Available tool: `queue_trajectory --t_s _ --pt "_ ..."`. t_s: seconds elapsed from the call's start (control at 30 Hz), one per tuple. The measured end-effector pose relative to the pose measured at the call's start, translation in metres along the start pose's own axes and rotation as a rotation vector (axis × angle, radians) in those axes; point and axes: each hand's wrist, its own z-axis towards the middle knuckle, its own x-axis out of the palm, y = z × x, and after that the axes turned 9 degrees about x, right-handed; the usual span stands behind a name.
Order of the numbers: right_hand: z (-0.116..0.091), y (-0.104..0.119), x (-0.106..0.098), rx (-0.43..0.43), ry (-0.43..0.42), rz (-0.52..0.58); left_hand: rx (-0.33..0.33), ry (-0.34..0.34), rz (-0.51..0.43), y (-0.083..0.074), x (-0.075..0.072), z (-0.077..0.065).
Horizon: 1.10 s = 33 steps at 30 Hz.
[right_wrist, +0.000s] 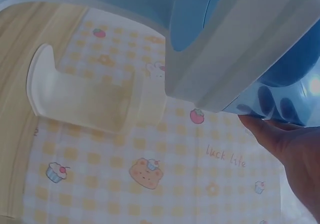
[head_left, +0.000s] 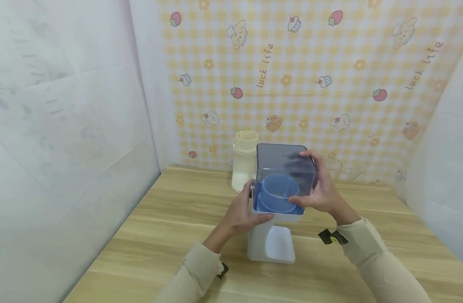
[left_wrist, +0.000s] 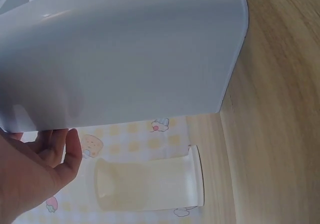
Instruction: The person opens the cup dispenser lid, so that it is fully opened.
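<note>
A white stand with a curved back (head_left: 258, 246) stands upright on the table. In its upper box sits a blue round-collared insert (head_left: 274, 189), seen through a smoky see-through square cover (head_left: 278, 155). My left hand (head_left: 236, 214) holds the box's left side, thumb at the front; in the left wrist view its fingertips (left_wrist: 74, 144) touch the white wall (left_wrist: 125, 59). My right hand (head_left: 326, 191) grips the cover from the right, thumb low in front and fingers on the far side. Whether the cover is fully seated is unclear.
Behind, by the patterned cloth (head_left: 292, 97), stands a cream-coloured stand (head_left: 243, 166) with a round open top. A clear round container (head_left: 334, 166) is partly hidden behind my right hand. White sheets (head_left: 83, 105) hang at both sides of the wooden table (head_left: 148, 252).
</note>
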Motion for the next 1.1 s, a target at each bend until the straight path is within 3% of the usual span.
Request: queue_trajectory --t_s 0.23,0.5,0.63,0.87,1.1 --pt "0.005 -0.003 -0.003 -0.024 0.045 -0.027 -0.009 -0.036 -0.032 -0.001 0.001 -0.003" --pt "-0.034 0.005 -0.015 0.180 -0.059 -0.114 -0.051 0.063 -0.048 0.001 0.030 -0.003" --pt "-0.046 0.008 -0.015 0.234 -0.062 -0.112 -0.066 0.078 -0.077 -0.002 0.037 -0.009" --pt "-0.026 0.002 0.008 0.242 -0.015 -0.099 -0.048 -0.018 -0.046 -0.002 0.013 -0.026" --pt "-0.011 0.012 -0.001 0.196 -0.024 -0.053 0.015 -0.031 -0.058 -0.003 0.009 -0.013"
